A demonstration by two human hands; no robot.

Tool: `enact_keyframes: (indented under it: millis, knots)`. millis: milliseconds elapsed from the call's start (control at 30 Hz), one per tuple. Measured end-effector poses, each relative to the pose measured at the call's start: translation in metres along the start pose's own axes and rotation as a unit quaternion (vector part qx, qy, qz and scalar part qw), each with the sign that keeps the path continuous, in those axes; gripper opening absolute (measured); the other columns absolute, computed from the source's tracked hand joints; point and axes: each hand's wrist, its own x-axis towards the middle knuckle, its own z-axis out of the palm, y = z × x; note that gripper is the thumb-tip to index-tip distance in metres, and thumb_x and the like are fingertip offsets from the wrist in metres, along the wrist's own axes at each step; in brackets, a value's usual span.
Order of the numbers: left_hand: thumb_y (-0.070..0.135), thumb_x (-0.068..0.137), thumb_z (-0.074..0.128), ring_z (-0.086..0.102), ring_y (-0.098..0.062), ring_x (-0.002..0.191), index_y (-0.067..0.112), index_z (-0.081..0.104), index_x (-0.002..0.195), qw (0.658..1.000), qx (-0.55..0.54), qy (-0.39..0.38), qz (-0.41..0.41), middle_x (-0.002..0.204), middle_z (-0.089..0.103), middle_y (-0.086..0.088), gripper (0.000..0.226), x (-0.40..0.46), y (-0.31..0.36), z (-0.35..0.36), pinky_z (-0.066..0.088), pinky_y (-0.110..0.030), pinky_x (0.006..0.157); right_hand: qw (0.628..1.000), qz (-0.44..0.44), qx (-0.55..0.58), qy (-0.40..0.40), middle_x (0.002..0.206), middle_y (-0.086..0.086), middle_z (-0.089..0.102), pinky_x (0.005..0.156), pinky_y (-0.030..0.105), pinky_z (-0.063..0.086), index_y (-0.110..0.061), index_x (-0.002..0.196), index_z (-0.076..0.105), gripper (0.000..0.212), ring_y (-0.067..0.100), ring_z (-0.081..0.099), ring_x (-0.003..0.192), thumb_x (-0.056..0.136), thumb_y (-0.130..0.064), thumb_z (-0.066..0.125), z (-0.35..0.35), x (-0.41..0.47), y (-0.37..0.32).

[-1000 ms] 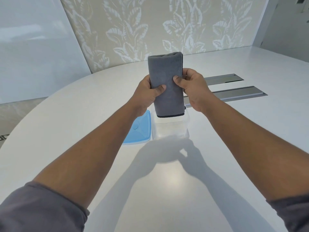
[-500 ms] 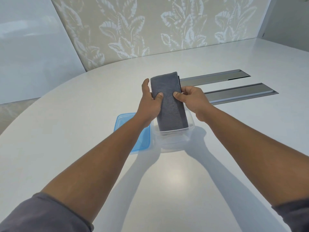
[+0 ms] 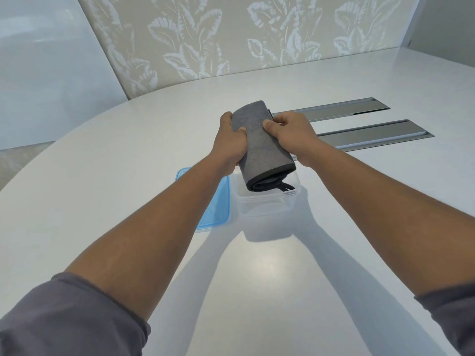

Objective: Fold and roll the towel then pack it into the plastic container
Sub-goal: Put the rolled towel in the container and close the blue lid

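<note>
Fingers around towel — tilted lengthwise over container

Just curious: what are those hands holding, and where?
Both hands, left and right, grip the rolled towel by its sides near its far end.

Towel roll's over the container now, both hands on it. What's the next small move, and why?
Probably lower the far end. The rolled towel is tilted, near end dipping into the clear container, far end held up by left hand and right hand.
</note>
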Motion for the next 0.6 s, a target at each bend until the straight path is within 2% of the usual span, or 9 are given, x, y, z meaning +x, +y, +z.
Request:
enact_keyframes:
  millis: [100, 200, 267, 367, 433, 533, 600]
  knots:
    - [0.02, 0.106, 0.038, 0.062, -0.017, 0.092, 0.031, 0.029, 0.148, 0.998, 0.05, -0.022, 0.014, 0.106, 0.054, 0.011, 0.044, 0.0, -0.01, 0.001, 0.057, -0.029, 0.055, 0.999, 0.012, -0.052, -0.005, 0.114, 0.009, 0.071, 0.094, 0.047, 0.057, -0.011, 0.118, 0.068, 0.041, 0.028, 0.069, 0.103, 0.092, -0.042, 0.07, 0.002, -0.002, 0.01]
    - [0.018, 0.106, 0.039, 0.06, -0.023, 0.101, 0.028, 0.03, 0.15, 0.991, 0.126, -0.029, 0.036, 0.122, 0.056, -0.002, 0.046, 0.002, -0.02, 0.003, 0.055, -0.036, 0.072, 0.995, 0.017, -0.099, -0.014, 0.12, 0.012, 0.069, 0.096, 0.047, 0.055, -0.011, 0.124, 0.065, 0.045, 0.031, 0.067, 0.108, 0.093, -0.043, 0.069, 0.006, -0.006, 0.019]
    - [0.019, 0.105, 0.042, 0.058, -0.029, 0.103, 0.026, 0.029, 0.152, 0.982, 0.176, -0.03, 0.054, 0.127, 0.056, -0.01, 0.049, 0.003, -0.024, 0.004, 0.049, -0.035, 0.078, 0.992, 0.012, -0.127, -0.02, 0.119, 0.011, 0.07, 0.095, 0.047, 0.054, -0.012, 0.125, 0.064, 0.042, 0.031, 0.067, 0.107, 0.094, -0.041, 0.067, 0.008, -0.008, 0.024]
    - [0.023, 0.103, 0.048, 0.057, -0.031, 0.102, 0.025, 0.031, 0.152, 0.967, 0.242, -0.056, 0.054, 0.128, 0.056, -0.014, 0.052, 0.002, -0.024, 0.007, 0.044, -0.033, 0.076, 0.985, 0.004, -0.172, -0.021, 0.113, 0.008, 0.07, 0.093, 0.046, 0.053, -0.015, 0.123, 0.063, 0.037, 0.03, 0.066, 0.104, 0.096, -0.04, 0.064, 0.01, -0.009, 0.03]
    - [0.027, 0.102, 0.052, 0.055, -0.032, 0.103, 0.022, 0.035, 0.149, 0.945, 0.314, -0.084, 0.045, 0.132, 0.051, -0.016, 0.05, 0.0, -0.021, 0.009, 0.044, -0.033, 0.075, 0.98, 0.003, -0.2, -0.02, 0.108, 0.005, 0.07, 0.09, 0.045, 0.053, -0.017, 0.124, 0.062, 0.035, 0.029, 0.066, 0.101, 0.097, -0.04, 0.062, 0.01, -0.01, 0.033]
    - [0.031, 0.1, 0.055, 0.053, -0.029, 0.091, 0.015, 0.047, 0.118, 0.899, 0.421, -0.114, 0.05, 0.14, 0.041, -0.018, 0.025, -0.002, -0.015, 0.009, 0.039, -0.03, 0.065, 0.972, -0.004, -0.235, -0.029, 0.104, 0.002, 0.069, 0.087, 0.043, 0.053, -0.02, 0.125, 0.06, 0.033, 0.028, 0.065, 0.098, 0.097, -0.039, 0.061, 0.012, -0.01, 0.035]
    - [0.03, 0.1, 0.055, 0.05, -0.022, 0.075, 0.015, 0.049, 0.112, 0.868, 0.478, -0.127, 0.055, 0.15, 0.029, -0.018, 0.02, -0.003, -0.012, 0.011, 0.035, -0.031, 0.06, 0.963, -0.009, -0.265, -0.037, 0.105, 0.002, 0.069, 0.089, 0.044, 0.052, -0.02, 0.126, 0.058, 0.034, 0.029, 0.064, 0.1, 0.097, -0.038, 0.061, 0.014, -0.01, 0.036]
